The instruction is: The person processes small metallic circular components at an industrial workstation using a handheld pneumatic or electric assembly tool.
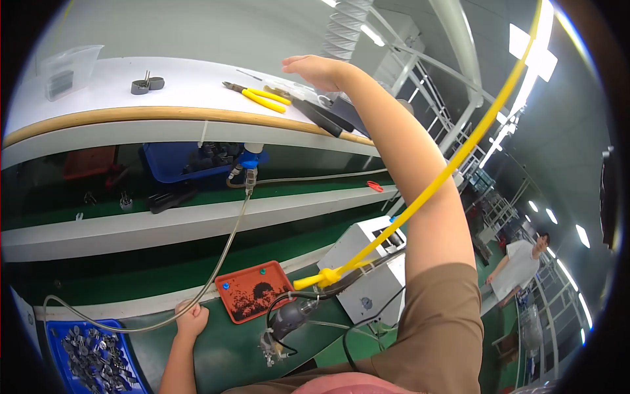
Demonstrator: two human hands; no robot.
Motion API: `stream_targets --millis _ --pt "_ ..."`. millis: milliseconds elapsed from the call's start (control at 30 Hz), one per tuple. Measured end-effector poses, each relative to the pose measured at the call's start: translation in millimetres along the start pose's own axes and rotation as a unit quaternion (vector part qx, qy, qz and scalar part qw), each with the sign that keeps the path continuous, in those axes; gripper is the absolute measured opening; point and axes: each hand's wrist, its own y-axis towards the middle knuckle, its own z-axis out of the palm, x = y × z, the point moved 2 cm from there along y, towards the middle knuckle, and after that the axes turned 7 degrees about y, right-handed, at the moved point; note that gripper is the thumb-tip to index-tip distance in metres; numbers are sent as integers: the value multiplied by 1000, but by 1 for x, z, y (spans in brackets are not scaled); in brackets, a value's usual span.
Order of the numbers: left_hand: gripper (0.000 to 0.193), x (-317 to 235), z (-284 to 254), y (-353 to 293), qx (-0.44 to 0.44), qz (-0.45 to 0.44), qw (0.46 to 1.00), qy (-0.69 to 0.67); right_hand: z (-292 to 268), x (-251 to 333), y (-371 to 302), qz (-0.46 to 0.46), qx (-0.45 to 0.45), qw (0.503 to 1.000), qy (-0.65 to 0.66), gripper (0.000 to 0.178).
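My left hand (191, 320) rests as a closed fist on the green worktop (230, 358), between a blue tray (134, 368) of small dark metal parts and an orange tray (237, 312) of small black pieces. A clear hose (222, 259) passes right at this fist; nothing shows in its fingers. My right hand (317, 71) is raised high over the white upper shelf (190, 88), fingers stretched out and holding nothing visible. Below it on the shelf lie yellow-handled pliers (262, 100) and a dark-handled tool (319, 117). A grey power screwdriver (291, 318) hangs beside the orange tray.
A yellow cable (453, 164) crosses before my right arm. A white machine (367, 289) stands right of the orange tray. The shelf holds a clear plastic box (71, 72) and grey ring-shaped parts (147, 85); a blue bin (170, 164) sits beneath. A person (515, 269) stands far right.
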Motion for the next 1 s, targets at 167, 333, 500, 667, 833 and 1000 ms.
stream_targets --millis 167,333,500,667,833,1000 --pt "31 -3 -2 6 16 6 1000 16 -13 -85 122 64 -34 997 32 61" --pt "31 -12 -5 9 20 43 999 -11 -26 -143 195 28 -20 982 -186 50" --pt "33 -10 -8 5 31 46 998 -11 -20 -148 200 65 -6 960 -273 49" --pt "37 -7 5 36 51 104 992 -56 -110 -194 175 84 23 904 -418 45" --pt "33 -9 -6 -2 24 19 1000 1 -16 -123 176 43 26 948 -316 50" --pt "35 2 0 8 34 36 999 16 -27 -133 142 173 3 981 -88 63"
